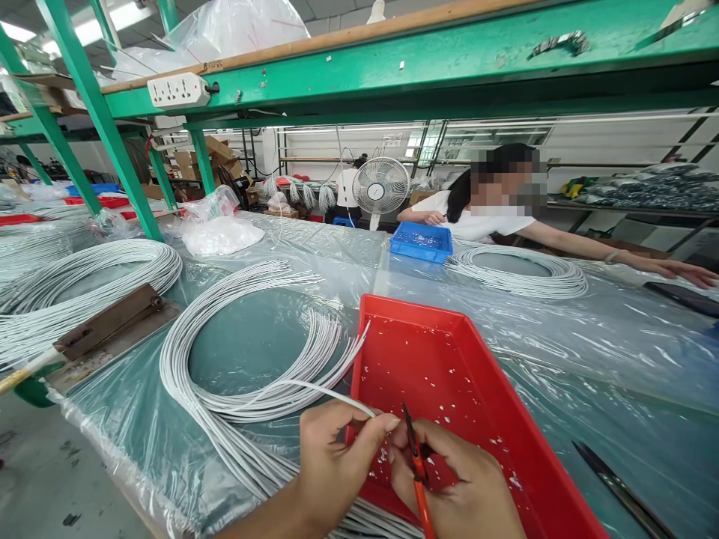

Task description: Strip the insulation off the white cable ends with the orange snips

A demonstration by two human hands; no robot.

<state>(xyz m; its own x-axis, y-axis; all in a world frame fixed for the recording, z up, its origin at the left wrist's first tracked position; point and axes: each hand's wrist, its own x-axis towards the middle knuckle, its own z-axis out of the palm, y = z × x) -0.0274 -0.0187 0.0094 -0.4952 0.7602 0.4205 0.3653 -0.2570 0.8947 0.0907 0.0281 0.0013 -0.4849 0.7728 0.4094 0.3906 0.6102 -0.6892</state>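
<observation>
One cable (335, 394) arcs off the near coil (175, 367) and into the left hand (340, 453), and what a tight pinch it is: thumb and forefinger pressed together, no gap, right by the cable's end! Up close alongside comes the right hand (457, 479), fingers curled snugly around the red-handled snips (419, 457), dark tips pointing up and away. Whether those blades are parted, you cannot tell from here; whether the right fingertips touch the cable too, they hide that as well.

All this plays out over the left edge of the red tray (539, 457), its floor sprinkled with white scraps (446, 408). The near coil lies left of the tray, loose ends fanning toward the tray's rim, a thick bundle sweeping down to the near edge of the desk (314, 479). Out on the desk's left edge, a rusty block (109, 322) sits, with another coil (162, 266) beyond it. Right of the tray, a dark pointed tool (618, 486) lies on the plastic.

And across the desk, toward its far edge, a co-worker (494, 209) stretches one arm out to the right, that hand (690, 273) low beside a black object (685, 298), a blue tray (421, 253) and a third coil (522, 284) in front!
</observation>
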